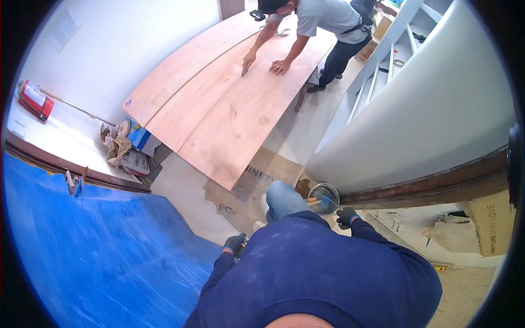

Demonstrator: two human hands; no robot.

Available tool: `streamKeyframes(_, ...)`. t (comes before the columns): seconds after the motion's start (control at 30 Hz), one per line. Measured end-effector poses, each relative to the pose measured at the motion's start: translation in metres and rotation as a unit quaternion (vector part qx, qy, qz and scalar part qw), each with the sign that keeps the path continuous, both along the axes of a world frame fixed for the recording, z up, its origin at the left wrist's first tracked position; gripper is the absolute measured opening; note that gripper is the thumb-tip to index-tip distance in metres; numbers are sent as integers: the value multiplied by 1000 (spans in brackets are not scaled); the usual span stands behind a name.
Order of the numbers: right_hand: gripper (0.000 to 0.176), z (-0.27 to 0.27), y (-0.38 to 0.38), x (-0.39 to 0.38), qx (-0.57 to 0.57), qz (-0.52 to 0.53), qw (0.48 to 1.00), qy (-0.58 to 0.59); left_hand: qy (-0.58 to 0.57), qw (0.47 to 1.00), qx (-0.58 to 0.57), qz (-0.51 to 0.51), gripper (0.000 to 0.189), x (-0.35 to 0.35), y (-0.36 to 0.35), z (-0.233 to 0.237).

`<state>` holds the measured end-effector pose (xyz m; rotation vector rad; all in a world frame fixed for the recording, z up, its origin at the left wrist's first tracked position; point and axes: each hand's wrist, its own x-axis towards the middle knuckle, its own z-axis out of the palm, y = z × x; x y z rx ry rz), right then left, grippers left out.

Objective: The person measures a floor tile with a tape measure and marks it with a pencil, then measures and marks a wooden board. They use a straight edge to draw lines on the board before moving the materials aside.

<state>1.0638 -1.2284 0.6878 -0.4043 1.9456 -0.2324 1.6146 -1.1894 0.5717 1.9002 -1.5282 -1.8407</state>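
My right hand (346,217), in a dark glove, is closed at the end of a thin light rod (332,203) that reaches over the bucket. The round dark bucket (334,191) stands on the floor by my leg, with orange-handled tools (313,201) at its left rim. My left hand (235,243), gloved too, hangs low at my left side with its fingers curled. What it grips is mostly hidden, and I cannot tell its kind.
Another person (333,22) leans over large plywood sheets (219,120), one hand holding a small tool. Blue plastic sheeting (98,246) covers the left side. Cardboard (229,202) lies on the floor; a curved white panel (426,109) stands right. A blue box (139,134) sits by the wall.
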Motion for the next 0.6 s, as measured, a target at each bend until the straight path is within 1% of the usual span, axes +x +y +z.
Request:
streamKeyframes(0.03,25,9,-11,11,0,5,1000,4,68,993,79,53,54,-2,-8,14)
streamKeyframes(0.07,25,-6,-23,9,2,6,1000,2,60,991,93,68,45,-1,-18,19)
streamKeyframes(0.1,24,-49,-34,-10,-82,233,969,28,57,991,95,68,45,3,-26,2)
streamKeyframes(0.13,24,-73,-45,-18,-162,445,879,52,-12,998,-29,-53,40,12,-33,-24)
streamKeyframes(0.17,24,-73,-60,-13,-161,444,880,49,-79,970,-152,-174,36,21,-42,-37)
streamKeyframes(0.2,28,-68,-83,-4,-296,512,794,144,-80,969,-151,-176,36,32,-56,-38)
streamKeyframes(0.23,32,-63,-109,4,-418,559,676,234,-78,972,-127,-184,35,41,-72,-38)
streamKeyframes(0.27,32,-57,-137,8,-418,558,678,233,-75,973,-103,-192,34,44,-89,-37)
streamKeyframes(0.3,37,-49,-166,14,-316,529,762,202,-78,973,-100,-195,34,47,-104,-33)
streamKeyframes(0.33,42,-49,-190,13,-209,489,830,166,-108,961,-117,-225,34,49,-123,-23)
streamKeyframes(0.37,42,-48,-215,10,-211,486,832,162,-139,948,-134,-254,34,50,-144,-11)
streamKeyframes(0.4,43,-62,-238,-1,-290,539,759,223,-155,951,-111,-243,29,41,-165,9)
streamKeyframes(0.43,43,-58,-261,-6,-363,583,671,278,-157,951,-109,-244,29,36,-191,11)
streamKeyframes(0.47,39,-53,-289,-16,-279,550,767,176,-111,982,1,-150,26,32,-212,12)
streamKeyframes(0.5,39,-64,-312,-30,-277,550,769,172,-63,991,110,-50,22,27,-233,14)
streamKeyframes(0.53,38,-89,-336,-49,-393,505,753,151,-49,997,50,-38,20,17,-258,21)
streamKeyframes(0.57,38,-105,-360,-60,-503,451,727,127,-60,997,31,-47,22,4,-288,23)
streamKeyframes(0.6,38,-58,-385,-47,-337,300,892,16,-73,996,12,-58,24,-5,-317,21)
